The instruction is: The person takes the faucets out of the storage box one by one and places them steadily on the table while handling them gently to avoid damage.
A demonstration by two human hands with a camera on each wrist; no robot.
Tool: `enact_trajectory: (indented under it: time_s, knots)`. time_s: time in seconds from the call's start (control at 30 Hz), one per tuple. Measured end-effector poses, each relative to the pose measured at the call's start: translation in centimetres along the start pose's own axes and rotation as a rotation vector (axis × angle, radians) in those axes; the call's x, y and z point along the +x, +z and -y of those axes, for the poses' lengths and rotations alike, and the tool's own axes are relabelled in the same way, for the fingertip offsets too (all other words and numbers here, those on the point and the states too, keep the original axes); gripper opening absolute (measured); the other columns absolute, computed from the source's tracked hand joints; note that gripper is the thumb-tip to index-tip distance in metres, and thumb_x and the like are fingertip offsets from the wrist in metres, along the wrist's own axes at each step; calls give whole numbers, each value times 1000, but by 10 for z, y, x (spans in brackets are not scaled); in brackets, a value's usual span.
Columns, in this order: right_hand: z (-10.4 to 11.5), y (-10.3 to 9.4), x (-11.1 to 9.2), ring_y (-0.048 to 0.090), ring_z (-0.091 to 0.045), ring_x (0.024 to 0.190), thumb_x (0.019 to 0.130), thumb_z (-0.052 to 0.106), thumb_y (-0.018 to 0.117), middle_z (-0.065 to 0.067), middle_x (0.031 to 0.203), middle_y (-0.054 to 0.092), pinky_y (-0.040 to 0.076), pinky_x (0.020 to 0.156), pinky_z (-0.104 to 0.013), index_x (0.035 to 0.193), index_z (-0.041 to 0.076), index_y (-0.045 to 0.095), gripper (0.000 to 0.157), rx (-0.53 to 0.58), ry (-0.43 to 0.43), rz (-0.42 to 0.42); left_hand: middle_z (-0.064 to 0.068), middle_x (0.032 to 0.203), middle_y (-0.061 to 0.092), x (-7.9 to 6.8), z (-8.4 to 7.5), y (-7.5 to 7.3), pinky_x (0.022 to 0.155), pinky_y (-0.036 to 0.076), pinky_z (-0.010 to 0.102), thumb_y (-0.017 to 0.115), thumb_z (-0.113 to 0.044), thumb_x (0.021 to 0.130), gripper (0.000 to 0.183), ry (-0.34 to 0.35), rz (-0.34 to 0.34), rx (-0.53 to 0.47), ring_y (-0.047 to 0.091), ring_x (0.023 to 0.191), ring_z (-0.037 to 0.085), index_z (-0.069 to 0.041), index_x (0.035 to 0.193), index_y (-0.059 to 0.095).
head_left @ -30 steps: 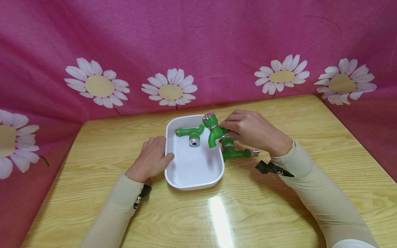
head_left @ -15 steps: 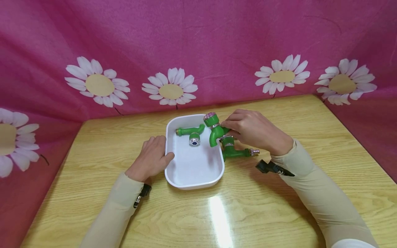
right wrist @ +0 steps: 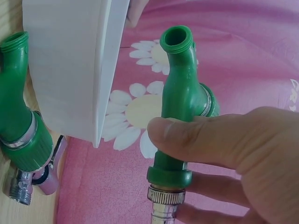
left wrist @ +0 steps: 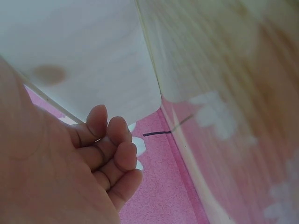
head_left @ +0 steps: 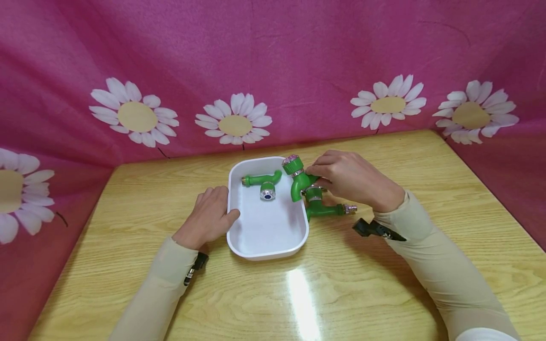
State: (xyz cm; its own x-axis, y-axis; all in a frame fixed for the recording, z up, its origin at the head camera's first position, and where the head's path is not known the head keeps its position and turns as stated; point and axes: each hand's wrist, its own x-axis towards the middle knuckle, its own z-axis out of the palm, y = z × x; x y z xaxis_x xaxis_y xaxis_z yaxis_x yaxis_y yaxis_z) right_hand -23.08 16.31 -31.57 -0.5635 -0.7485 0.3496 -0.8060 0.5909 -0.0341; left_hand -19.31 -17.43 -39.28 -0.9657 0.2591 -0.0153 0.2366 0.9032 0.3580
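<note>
My right hand (head_left: 347,177) pinches a green tap (head_left: 301,184) above the right rim of a white plastic tray (head_left: 266,232). Its ribbed knob with a clear pinkish cap tilts up and left, and the spout points down. In the right wrist view, thumb and fingers hold the tap's body (right wrist: 180,93) just above its metal hose connector (right wrist: 164,205). At the tray's left side my left hand (head_left: 207,215) grips the rim, thumb over the edge and fingers outside. Another green tap (head_left: 261,181) lies inside the tray, near its far end.
On the table just right of the tray lies another green tap (head_left: 326,210) with a metal connector, partly hidden by the held one and the tray. A pink cloth (head_left: 298,71) with daisies hangs behind and beside the wood-grain table (head_left: 384,293).
The right hand and its tap have shifted slightly to the right. My left hand, the tray and the other taps keep their places.
</note>
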Motion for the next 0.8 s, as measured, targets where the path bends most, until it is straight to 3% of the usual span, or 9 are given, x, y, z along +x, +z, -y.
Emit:
enact_trajectory:
  time_s: [0.27,0.8]
  knots:
    - [1,3,2,74,-24,94,82,4,84,-8,101,79,61,82,-41,114,8,79,33,23,16,19,9,95,51,-2,3,0,85,30,39,54,-32,93,39,-2,0,0,43,96,27,-1,116,51]
    - [3,12,3,73,-25,96,85,8,82,-9,102,78,60,82,-42,119,6,77,34,10,-42,-2,9,95,51,1,2,1,87,30,39,55,-33,94,38,1,3,1,42,97,27,-2,115,50]
